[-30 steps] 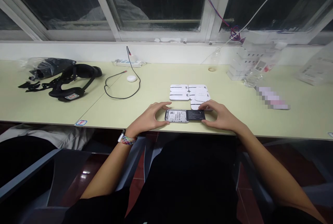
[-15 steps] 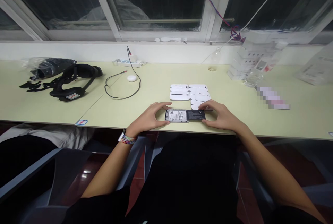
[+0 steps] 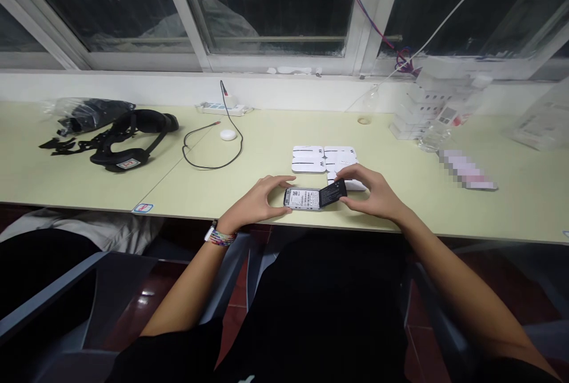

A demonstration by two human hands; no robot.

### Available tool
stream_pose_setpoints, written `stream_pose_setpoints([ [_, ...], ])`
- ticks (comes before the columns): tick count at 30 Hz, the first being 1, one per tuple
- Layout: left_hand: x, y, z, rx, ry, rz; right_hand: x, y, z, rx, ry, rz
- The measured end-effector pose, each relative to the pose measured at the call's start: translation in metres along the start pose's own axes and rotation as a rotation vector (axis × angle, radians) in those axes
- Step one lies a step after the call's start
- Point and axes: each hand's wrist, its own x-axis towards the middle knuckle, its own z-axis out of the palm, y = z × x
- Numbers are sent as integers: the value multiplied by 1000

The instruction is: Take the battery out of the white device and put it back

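A small flat pocket router-like device (image 3: 303, 198) lies near the table's front edge, its open inside facing up with printed white labels. My left hand (image 3: 253, 202) curves around its left end, thumb at the near edge and forefinger at the far edge. A thin black battery (image 3: 332, 192) with fine print is pinched between the thumb and fingers of my right hand (image 3: 370, 193). The battery is tilted, its right end raised and its left edge at the device's right end. Behind are several white rounded cases (image 3: 308, 165) with dark stripes, partly hidden by my right hand.
A black headset (image 3: 120, 158) and a plastic bag (image 3: 95, 113) lie at the left. A black cable (image 3: 213, 167), a white round object (image 3: 228, 134) and a power strip (image 3: 222, 109) are behind. At the right stand white boxes (image 3: 406, 125), a clear bottle (image 3: 429, 140) and a blurred-out phone-like slab (image 3: 466, 171).
My right hand has lifted the battery's right end, so it has gone from nearly flat to tilted, and moved slightly left. My left hand stays around the device. The view has shifted slightly.
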Motion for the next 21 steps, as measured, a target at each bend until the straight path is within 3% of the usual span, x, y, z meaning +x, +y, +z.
stream_pose_setpoints([
  [6,0,-1,0,5,16,10,28,-5,16,178,0,18],
  [11,0,1,0,-4,9,1,44,-11,19,147,-74,55],
  [21,0,-2,1,3,13,-4,63,-30,25,-47,-242,-106],
])
